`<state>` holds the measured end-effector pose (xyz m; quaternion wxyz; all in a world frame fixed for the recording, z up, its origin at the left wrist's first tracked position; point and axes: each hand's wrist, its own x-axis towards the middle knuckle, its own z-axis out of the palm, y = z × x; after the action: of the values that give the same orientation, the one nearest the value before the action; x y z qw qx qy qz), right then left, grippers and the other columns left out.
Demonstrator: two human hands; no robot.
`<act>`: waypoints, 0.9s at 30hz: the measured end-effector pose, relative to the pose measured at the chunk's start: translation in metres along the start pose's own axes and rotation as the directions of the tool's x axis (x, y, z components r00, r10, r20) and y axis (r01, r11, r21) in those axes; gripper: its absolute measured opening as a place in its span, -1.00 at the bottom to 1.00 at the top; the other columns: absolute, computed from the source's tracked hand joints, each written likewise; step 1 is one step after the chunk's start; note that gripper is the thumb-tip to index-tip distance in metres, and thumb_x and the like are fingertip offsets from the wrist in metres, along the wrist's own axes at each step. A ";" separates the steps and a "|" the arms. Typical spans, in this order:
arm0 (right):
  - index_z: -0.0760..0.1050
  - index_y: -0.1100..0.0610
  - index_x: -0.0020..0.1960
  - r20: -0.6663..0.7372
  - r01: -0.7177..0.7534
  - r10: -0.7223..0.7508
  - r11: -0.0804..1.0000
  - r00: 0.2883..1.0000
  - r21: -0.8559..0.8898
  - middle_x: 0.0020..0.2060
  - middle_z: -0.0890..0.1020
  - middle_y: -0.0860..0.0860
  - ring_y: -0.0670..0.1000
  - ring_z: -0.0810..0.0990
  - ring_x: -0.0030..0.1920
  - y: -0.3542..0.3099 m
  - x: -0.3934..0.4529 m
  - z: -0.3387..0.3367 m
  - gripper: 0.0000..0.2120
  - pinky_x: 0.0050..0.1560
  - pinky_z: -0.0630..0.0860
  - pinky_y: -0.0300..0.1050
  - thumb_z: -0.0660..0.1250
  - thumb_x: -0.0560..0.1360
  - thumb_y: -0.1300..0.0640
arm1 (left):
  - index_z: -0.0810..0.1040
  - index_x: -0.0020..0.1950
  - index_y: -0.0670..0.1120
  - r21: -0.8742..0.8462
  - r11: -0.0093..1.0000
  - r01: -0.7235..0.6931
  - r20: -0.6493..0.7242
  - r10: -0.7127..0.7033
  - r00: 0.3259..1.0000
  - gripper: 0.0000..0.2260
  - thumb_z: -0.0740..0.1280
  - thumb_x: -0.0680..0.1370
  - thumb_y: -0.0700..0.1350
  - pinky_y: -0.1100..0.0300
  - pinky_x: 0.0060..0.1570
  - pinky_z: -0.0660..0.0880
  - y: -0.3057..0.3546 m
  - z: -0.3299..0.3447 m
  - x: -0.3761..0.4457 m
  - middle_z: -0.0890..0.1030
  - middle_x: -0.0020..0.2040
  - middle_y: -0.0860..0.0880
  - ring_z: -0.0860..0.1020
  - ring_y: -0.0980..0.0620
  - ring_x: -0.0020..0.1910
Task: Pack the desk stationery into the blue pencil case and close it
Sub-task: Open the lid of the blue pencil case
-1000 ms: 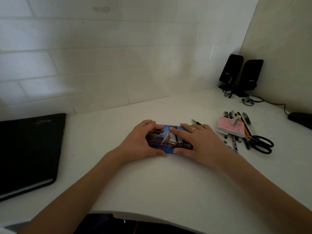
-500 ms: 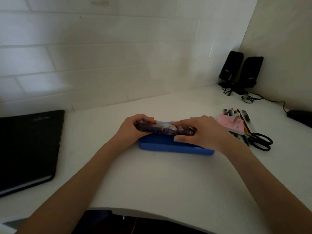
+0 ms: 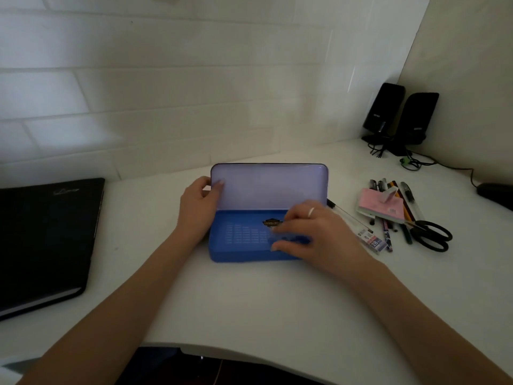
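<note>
The blue pencil case [image 3: 238,243] lies open in the middle of the white desk, its pale lid [image 3: 266,187] standing upright at the back. My left hand [image 3: 198,209] grips the lid's left edge. My right hand [image 3: 311,232] hovers over the right part of the blue tray, fingers spread and blurred, with nothing visibly in it. To the right lie the stationery: a pink sticky-note pad [image 3: 380,204], several pens and pencils [image 3: 388,237], a lead box marked 2B [image 3: 373,241] and black scissors [image 3: 430,234].
A black notebook [image 3: 44,240] lies at the left. Two black speakers [image 3: 399,118] with cables stand in the back right corner, and a dark object [image 3: 497,191] sits at the right edge. The tiled wall runs close behind the case.
The case was closed under both hands, then its lid swung up and back. Now it stands fully open, the left hand on the lid and the right hand over the tray.
</note>
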<state>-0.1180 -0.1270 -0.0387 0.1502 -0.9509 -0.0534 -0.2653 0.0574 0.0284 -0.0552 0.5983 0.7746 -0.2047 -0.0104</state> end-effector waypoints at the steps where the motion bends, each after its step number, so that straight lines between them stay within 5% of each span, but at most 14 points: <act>1: 0.69 -0.04 -0.09 0.076 -0.046 0.040 0.996 0.996 0.073 -0.23 0.62 -0.11 -0.11 0.54 -0.18 -0.004 0.000 0.002 -0.68 -0.21 0.50 -0.18 0.32 0.38 -0.21 | 0.53 0.02 -0.20 0.076 0.997 0.009 -0.027 -0.007 1.000 -0.75 0.24 0.55 -0.02 0.17 -0.28 0.37 -0.001 -0.001 0.001 0.56 -0.18 -0.10 0.49 -0.02 -0.23; 3: 0.69 -0.08 -0.09 0.139 -0.131 0.111 0.981 0.984 0.145 -0.20 0.62 -0.14 -0.15 0.53 -0.13 -0.008 0.000 0.002 -0.69 -0.18 0.49 -0.25 0.33 0.33 -0.24 | 0.54 0.06 -0.19 0.216 0.975 0.043 -0.052 -0.033 0.998 -0.79 0.25 0.53 -0.10 0.17 -0.19 0.36 -0.005 -0.003 0.005 0.59 -0.07 -0.12 0.53 -0.07 -0.10; 6: 0.69 -0.07 -0.06 0.183 -0.160 0.130 0.974 0.974 0.162 -0.17 0.59 -0.20 -0.20 0.49 -0.06 -0.008 0.000 0.002 -0.78 -0.16 0.35 -0.43 0.45 0.34 -0.12 | 0.52 0.16 -0.16 0.206 0.975 0.085 -0.058 -0.075 0.995 -0.75 0.29 0.50 -0.16 0.18 -0.03 0.36 -0.007 -0.005 0.006 0.60 0.10 -0.12 0.50 0.01 -0.03; 12: 0.64 0.03 -0.09 0.229 -0.143 0.099 0.973 0.968 0.184 -0.17 0.50 -0.26 -0.33 0.46 -0.15 -0.024 0.000 0.008 -0.92 -0.09 0.46 -0.35 0.38 0.46 0.14 | 0.52 0.23 -0.12 0.129 0.989 0.075 -0.054 -0.068 0.996 -0.71 0.28 0.51 -0.16 0.16 0.07 0.42 -0.002 -0.006 0.005 0.61 0.14 -0.13 0.55 -0.03 0.05; 22: 0.59 0.00 -0.12 0.147 -0.173 0.167 0.984 0.975 0.030 -0.18 0.50 -0.26 -0.24 0.42 -0.14 -0.027 0.001 0.006 -0.96 -0.14 0.37 -0.38 0.37 0.45 0.10 | 0.45 0.31 -0.11 0.146 0.989 -0.009 -0.038 0.015 0.999 -0.69 0.22 0.57 -0.16 0.22 0.03 0.35 -0.003 -0.003 0.005 0.58 0.19 -0.13 0.50 0.06 0.03; 27: 0.56 -0.09 -0.22 0.114 -0.306 0.289 0.932 0.951 0.195 -0.28 0.53 -0.26 -0.24 0.48 -0.14 -0.023 0.002 0.002 -0.92 -0.13 0.38 -0.37 0.44 0.39 0.05 | 0.42 0.33 -0.12 0.157 0.987 -0.030 -0.032 0.036 0.999 -0.68 0.19 0.58 -0.16 0.22 0.05 0.35 -0.001 -0.002 0.004 0.56 0.23 -0.14 0.49 0.04 0.08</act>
<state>-0.1199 -0.1045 -0.0334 0.2859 -0.9370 0.0574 -0.1922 0.0621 0.0291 -0.0551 0.5394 0.8157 -0.2072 0.0291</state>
